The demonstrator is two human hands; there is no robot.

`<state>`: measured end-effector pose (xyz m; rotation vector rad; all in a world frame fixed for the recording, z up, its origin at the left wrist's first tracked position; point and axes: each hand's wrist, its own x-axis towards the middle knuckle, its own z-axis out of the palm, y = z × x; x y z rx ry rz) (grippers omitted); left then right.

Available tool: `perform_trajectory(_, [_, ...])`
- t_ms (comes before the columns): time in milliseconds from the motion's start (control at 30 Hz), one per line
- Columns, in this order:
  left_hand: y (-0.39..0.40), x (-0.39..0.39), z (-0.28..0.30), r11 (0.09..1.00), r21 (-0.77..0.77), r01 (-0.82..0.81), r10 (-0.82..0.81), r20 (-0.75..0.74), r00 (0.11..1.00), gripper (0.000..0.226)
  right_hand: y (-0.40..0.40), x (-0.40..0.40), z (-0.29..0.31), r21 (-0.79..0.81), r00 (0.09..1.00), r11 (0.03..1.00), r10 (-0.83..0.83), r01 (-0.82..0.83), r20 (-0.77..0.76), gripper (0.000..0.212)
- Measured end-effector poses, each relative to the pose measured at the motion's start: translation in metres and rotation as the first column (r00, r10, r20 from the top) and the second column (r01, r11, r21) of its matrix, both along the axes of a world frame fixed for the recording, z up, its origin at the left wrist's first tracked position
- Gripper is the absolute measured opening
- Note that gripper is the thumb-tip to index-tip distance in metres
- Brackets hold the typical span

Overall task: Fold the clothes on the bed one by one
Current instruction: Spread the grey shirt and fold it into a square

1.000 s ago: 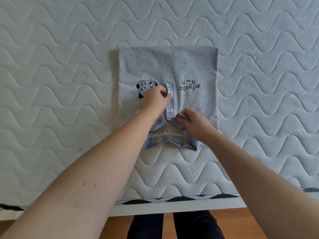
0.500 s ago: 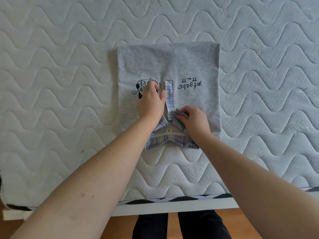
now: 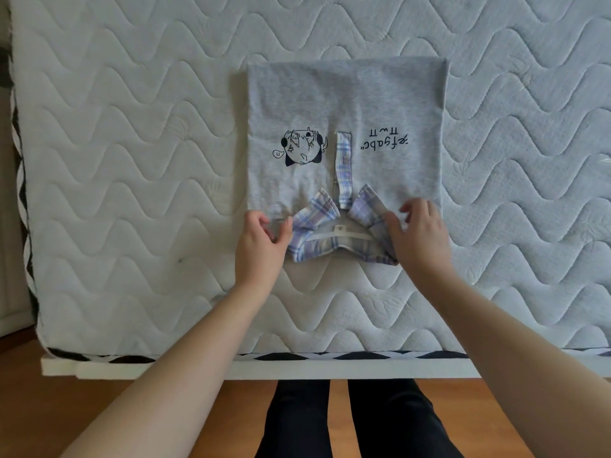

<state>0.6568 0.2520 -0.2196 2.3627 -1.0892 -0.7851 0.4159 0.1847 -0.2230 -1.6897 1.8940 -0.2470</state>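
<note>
In the head view, the grey polo shirt point(image 3: 347, 104), flat by the near edge of the bed point(image 3: 132, 200), is pinched at its near-left corner by the left grip point(image 3: 261, 241), the right grip's point(image 3: 420, 234) hold cannot be told, and both corners should be lifted evenly.

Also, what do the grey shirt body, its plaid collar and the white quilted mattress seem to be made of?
The grey shirt body: soft heathered knit, probably cotton jersey; matte, flecked. The plaid collar: thinner woven cloth, crisp folded edges. The white quilted mattress: padded textile cover, faint sheen, stitched waves. Fibres cannot be confirmed.
</note>
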Motion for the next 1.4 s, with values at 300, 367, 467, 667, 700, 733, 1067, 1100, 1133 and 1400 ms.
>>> perform_trajectory(300, [0.028, -0.034, -0.01, 0.843, 0.284, -0.456, 0.537, -0.49, 0.687, 0.042, 0.058, -0.011, 0.025, 0.557, 0.975, 0.808, -0.221, 0.193, -0.017, 0.061])
perform_trajectory(367, [0.028, -0.038, -0.009, 0.809, 0.297, -0.507, 0.579, -0.554, 0.599, 0.029, 0.062, -0.005, 0.024, 0.637, 0.902, 0.733, -0.411, 0.24, 0.133, 0.05])
perform_trajectory(467, [0.033, -0.036, -0.009, 0.866, 0.222, -0.447, 0.494, -0.517, 0.699, 0.021, 0.06, 0.002, 0.023, 0.666, 0.717, 0.67, -0.635, 0.328, 0.286, 0.033])
perform_trajectory(667, [0.037, -0.02, -0.011, 0.974, -0.003, -0.226, 0.213, -0.317, 0.924, 0.019, 0.06, 0.002, 0.024, 0.548, 0.738, 0.747, -0.599, 0.376, 0.311, 0.018])
perform_trajectory(700, [0.037, -0.019, -0.012, 0.978, -0.014, -0.21, 0.196, -0.292, 0.936, 0.019, 0.062, 0.001, 0.025, 0.514, 0.764, 0.771, -0.572, 0.376, 0.298, 0.017])
perform_trajectory(733, [0.039, -0.019, -0.013, 0.979, -0.016, -0.202, 0.19, -0.274, 0.943, 0.02, 0.064, -0.001, 0.025, 0.492, 0.784, 0.786, -0.551, 0.374, 0.286, 0.018])
perform_trajectory(1067, [0.033, -0.015, -0.011, 0.972, 0.111, -0.205, 0.226, -0.245, 0.943, 0.039, 0.066, -0.021, 0.026, 0.531, 0.811, 0.782, -0.519, 0.325, 0.268, 0.038])
perform_trajectory(1100, [0.03, -0.012, -0.009, 0.969, 0.089, -0.231, 0.246, -0.23, 0.942, 0.037, 0.064, -0.022, 0.029, 0.485, 0.819, 0.801, -0.514, 0.352, 0.256, 0.04])
perform_trajectory(1133, [0.025, -0.01, -0.005, 0.966, 0.061, -0.25, 0.258, -0.205, 0.944, 0.034, 0.06, -0.022, 0.031, 0.443, 0.828, 0.816, -0.507, 0.372, 0.239, 0.041])
perform_trajectory(1400, [0.0, 0.001, -0.017, 0.946, 0.235, -0.224, 0.3, -0.367, 0.881, 0.026, 0.03, -0.012, 0.02, 0.525, 0.874, 0.787, -0.462, 0.324, 0.153, 0.041])
